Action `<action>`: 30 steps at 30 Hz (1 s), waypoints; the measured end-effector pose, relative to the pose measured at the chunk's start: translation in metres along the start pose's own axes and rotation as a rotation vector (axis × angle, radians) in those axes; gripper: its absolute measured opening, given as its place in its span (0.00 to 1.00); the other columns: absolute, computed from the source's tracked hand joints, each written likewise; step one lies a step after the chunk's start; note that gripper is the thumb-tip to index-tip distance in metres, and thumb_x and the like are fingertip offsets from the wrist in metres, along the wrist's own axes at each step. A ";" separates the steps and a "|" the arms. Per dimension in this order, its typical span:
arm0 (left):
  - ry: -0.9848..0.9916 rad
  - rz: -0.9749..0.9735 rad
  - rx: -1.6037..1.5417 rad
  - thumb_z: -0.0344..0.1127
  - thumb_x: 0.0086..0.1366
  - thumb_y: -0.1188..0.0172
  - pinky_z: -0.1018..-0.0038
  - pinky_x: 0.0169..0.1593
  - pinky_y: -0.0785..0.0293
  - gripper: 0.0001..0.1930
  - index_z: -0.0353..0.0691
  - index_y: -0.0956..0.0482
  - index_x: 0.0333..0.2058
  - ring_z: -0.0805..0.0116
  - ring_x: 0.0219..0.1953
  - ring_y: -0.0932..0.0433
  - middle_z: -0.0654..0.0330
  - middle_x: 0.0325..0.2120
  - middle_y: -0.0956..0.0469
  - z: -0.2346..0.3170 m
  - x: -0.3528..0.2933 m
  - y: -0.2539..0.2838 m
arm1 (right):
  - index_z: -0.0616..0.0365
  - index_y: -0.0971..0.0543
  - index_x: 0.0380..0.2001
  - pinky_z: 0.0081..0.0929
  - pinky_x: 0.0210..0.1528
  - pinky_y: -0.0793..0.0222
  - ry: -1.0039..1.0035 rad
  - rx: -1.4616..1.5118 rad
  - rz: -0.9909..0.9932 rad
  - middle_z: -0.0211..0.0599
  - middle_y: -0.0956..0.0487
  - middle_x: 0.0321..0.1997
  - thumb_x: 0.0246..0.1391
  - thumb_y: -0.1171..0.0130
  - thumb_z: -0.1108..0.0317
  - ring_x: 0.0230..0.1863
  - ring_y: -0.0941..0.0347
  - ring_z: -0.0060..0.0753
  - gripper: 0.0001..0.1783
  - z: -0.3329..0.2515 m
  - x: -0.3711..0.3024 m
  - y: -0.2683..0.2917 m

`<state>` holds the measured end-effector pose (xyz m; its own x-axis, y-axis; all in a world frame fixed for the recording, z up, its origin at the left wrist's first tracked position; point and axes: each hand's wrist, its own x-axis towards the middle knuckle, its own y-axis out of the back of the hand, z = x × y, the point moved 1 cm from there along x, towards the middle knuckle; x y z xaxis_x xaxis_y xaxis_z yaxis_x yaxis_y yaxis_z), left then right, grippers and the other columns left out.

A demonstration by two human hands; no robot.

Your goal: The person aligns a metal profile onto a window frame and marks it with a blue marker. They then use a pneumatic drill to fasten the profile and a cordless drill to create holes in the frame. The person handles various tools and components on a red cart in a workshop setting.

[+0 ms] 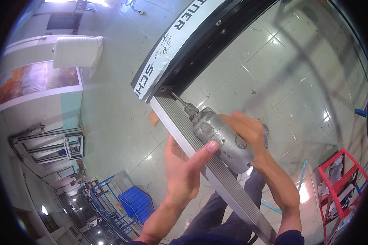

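Note:
A silver metal power drill lies along a ribbed aluminium profile that runs from the middle down to the lower right. My right hand is closed around the drill's right side; some of its fingers are hidden. The thin bit points up-left, its tip at the corner where the aluminium meets a black frame bar. White printed film covers that bar's outer side. My left hand grips the aluminium profile from the left, fingers beneath it, thumb pressed against the drill body.
Grey tiled floor lies below. A small wooden block is near the corner. At lower left stand a blue crate and a blue rack. A red metal stand is at lower right. My legs are under the profile.

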<state>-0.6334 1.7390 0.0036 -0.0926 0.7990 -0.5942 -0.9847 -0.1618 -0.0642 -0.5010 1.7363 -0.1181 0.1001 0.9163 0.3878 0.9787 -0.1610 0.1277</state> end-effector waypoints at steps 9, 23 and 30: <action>0.040 0.040 -0.045 0.25 0.60 0.28 0.66 0.57 0.24 0.33 0.34 0.34 0.62 0.66 0.52 0.21 0.55 0.51 0.23 -0.003 -0.002 -0.003 | 0.63 0.17 0.46 0.32 0.30 0.25 -0.054 0.036 0.011 0.40 0.17 0.32 0.42 0.29 0.68 0.29 0.19 0.39 0.24 0.000 -0.006 -0.006; 0.072 -0.003 -0.105 0.27 0.61 0.28 0.67 0.56 0.22 0.30 0.34 0.32 0.60 0.65 0.50 0.20 0.57 0.49 0.22 -0.007 0.002 0.004 | 0.63 0.17 0.47 0.32 0.30 0.24 -0.063 0.010 -0.016 0.41 0.17 0.33 0.44 0.29 0.66 0.29 0.19 0.41 0.24 -0.007 0.001 0.000; -0.075 0.023 -0.049 0.20 0.60 0.31 0.66 0.59 0.24 0.40 0.38 0.40 0.68 0.64 0.56 0.23 0.56 0.56 0.28 -0.009 0.004 0.001 | 0.62 0.17 0.47 0.33 0.29 0.24 -0.070 0.036 -0.009 0.40 0.18 0.32 0.46 0.31 0.66 0.29 0.19 0.40 0.23 -0.004 -0.004 -0.002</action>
<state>-0.6330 1.7367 -0.0057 -0.1276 0.8357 -0.5341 -0.9740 -0.2072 -0.0915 -0.5038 1.7313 -0.1162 0.1022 0.9412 0.3219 0.9853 -0.1403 0.0972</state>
